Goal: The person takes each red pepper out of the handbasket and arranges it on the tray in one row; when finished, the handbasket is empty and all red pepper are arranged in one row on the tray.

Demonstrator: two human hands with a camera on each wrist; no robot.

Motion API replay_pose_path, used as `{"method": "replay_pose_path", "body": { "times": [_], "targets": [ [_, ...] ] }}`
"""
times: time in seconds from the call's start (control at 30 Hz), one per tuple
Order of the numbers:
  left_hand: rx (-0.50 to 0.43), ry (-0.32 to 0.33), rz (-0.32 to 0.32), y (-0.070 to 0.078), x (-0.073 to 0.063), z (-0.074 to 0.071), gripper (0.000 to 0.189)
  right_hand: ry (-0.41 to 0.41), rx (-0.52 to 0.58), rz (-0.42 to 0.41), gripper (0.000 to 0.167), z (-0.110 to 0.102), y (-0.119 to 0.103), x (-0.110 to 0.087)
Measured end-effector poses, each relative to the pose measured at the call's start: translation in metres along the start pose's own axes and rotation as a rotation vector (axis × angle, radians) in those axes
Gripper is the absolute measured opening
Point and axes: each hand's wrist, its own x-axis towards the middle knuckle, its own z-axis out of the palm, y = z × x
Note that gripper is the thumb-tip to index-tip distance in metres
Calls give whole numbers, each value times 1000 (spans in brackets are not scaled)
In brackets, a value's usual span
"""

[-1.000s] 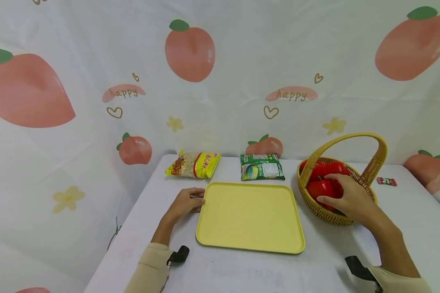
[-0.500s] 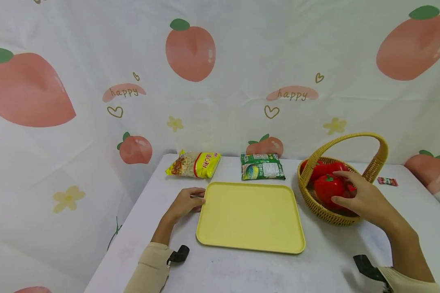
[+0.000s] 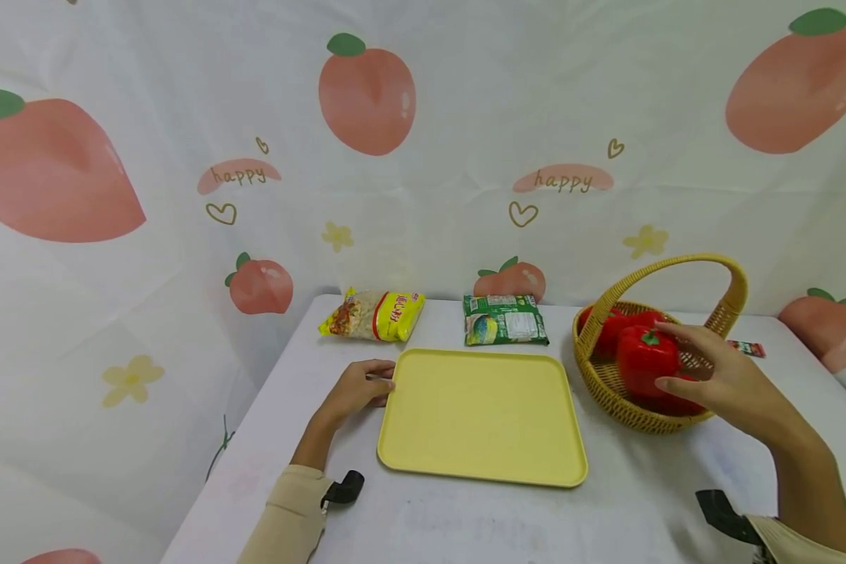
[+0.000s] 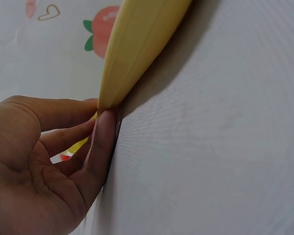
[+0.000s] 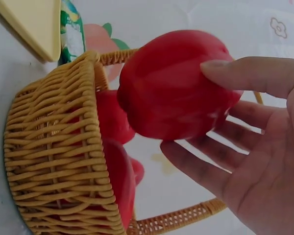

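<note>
My right hand [image 3: 729, 380] grips a red bell pepper [image 3: 647, 360] between thumb and fingers. In the right wrist view the pepper [image 5: 174, 85] is lifted clear of the wicker basket [image 5: 59, 147], just above its rim. More red peppers [image 5: 118, 181] lie inside the basket, partly hidden by its wall. At the left side of the table, my left hand [image 3: 356, 392] pinches the left edge of a yellow rectangular tray [image 3: 482, 419]. The left wrist view has the thumb and fingertips meeting at the tray's corner [image 4: 132, 54].
Behind the tray lie a yellow food bag [image 3: 374, 316] and a green packet [image 3: 505, 319]. A small red wrapped item [image 3: 747, 348] sits right of the basket. The basket's tall handle [image 3: 677, 265] arches over it. A printed cloth [image 3: 451, 157] hangs behind the table.
My right hand has raised the bell pepper out of the peppers in the basket and shifted it rightward. The left hand and tray have stayed in place.
</note>
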Motion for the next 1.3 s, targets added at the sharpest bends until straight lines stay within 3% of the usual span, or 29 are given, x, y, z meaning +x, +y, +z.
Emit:
{"method": "replay_pose_path", "body": {
  "times": [0.23,0.57,1.0,1.3],
  "targets": [
    [5,10,-5,2,0,1,46,14,64,-37,82,7,-9,0],
    [7,28,-18,3,-1,3,44,-21,39,-22,82,26,-26,6],
    [-2,35,-15,2,1,4,43,-84,65,-93,79,69,-37,23],
    [-3,28,-13,0,1,4,43,-135,159,-122,75,96,-48,39]
  ]
}}
